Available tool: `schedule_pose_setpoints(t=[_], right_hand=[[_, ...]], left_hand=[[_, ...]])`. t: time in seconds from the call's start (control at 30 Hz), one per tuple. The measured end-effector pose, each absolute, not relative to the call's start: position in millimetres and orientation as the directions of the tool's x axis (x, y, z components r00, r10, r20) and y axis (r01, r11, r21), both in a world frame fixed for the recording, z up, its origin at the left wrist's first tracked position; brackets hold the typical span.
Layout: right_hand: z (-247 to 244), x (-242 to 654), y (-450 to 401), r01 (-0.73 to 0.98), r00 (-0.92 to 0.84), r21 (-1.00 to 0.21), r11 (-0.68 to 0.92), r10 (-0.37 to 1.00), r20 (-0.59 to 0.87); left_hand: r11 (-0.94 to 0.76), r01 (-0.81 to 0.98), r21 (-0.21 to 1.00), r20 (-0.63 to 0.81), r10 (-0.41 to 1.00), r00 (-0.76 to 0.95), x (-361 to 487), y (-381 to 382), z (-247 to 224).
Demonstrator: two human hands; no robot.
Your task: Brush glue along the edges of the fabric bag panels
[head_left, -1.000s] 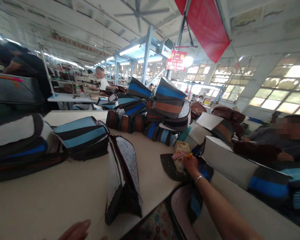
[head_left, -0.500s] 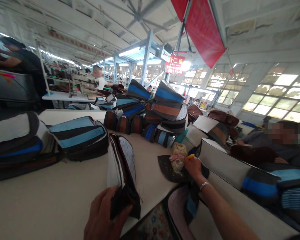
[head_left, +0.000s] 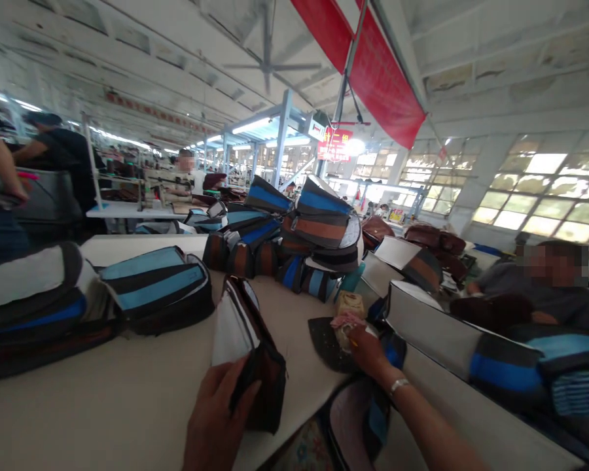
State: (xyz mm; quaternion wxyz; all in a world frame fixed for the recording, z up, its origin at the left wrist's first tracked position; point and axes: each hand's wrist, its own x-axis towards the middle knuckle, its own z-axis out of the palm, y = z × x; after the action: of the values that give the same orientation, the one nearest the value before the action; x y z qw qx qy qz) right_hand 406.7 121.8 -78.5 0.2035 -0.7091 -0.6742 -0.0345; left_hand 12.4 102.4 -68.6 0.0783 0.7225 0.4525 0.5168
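Observation:
My left hand [head_left: 220,409] pinches the near end of an unfinished bag piece [head_left: 267,386], thumb on one side and fingers on the other. This piece is dark brown and black with a white panel, and stands on edge on the table. Over to the right, my right hand [head_left: 368,350] is closed around a small tool with a yellow handle [head_left: 354,342], mostly hidden by the fingers. Its fingers are at a worn beige container [head_left: 349,304] with a pink cloth [head_left: 347,319] on it. A dark grey mat [head_left: 324,347] lies under the container.
Blue-striped bag parts [head_left: 160,284] lie on the left of the cream table [head_left: 127,399]. More are heaped at the back [head_left: 319,222]. Large white-lined pieces [head_left: 427,320] line the right side. A seated person [head_left: 550,288] is beyond them; others stand far left.
My right hand has moved slightly left and down, closer against the container and pink cloth. My left hand has shifted right, tilting the bag piece so more of its dark side shows.

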Motion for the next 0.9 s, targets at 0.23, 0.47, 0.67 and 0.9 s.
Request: schedule_pose_setpoints(t=[0.23, 0.47, 0.67, 0.9], right_hand=[[-44.6, 383.8, 99.5, 0.86, 0.205, -0.506, 0.074, 0.856, 0.474], [43.6, 331.9, 58.2, 0.602, 0.403, -0.744, 0.29, 0.694, 0.596], [84.1, 252.6, 21.8, 0.348, 0.332, -0.722, 0.598, 0.642, 0.691], [77.0, 216.6, 26.6, 0.634, -0.223, -0.193, 0.749, 0.416, 0.881]], left_hand=[[-0.511, 0.433, 0.742, 0.565, 0.825, 0.007, 23.5, 97.8, -54.3], [-0.524, 0.288, 0.802, 0.509, 0.851, 0.13, 32.8, 91.9, -29.0], [-0.497, 0.162, 0.852, 0.448, 0.855, 0.262, 35.8, 81.7, -1.6], [-0.464, 0.053, 0.884, 0.431, 0.854, 0.29, 42.2, 70.4, 3.7]])
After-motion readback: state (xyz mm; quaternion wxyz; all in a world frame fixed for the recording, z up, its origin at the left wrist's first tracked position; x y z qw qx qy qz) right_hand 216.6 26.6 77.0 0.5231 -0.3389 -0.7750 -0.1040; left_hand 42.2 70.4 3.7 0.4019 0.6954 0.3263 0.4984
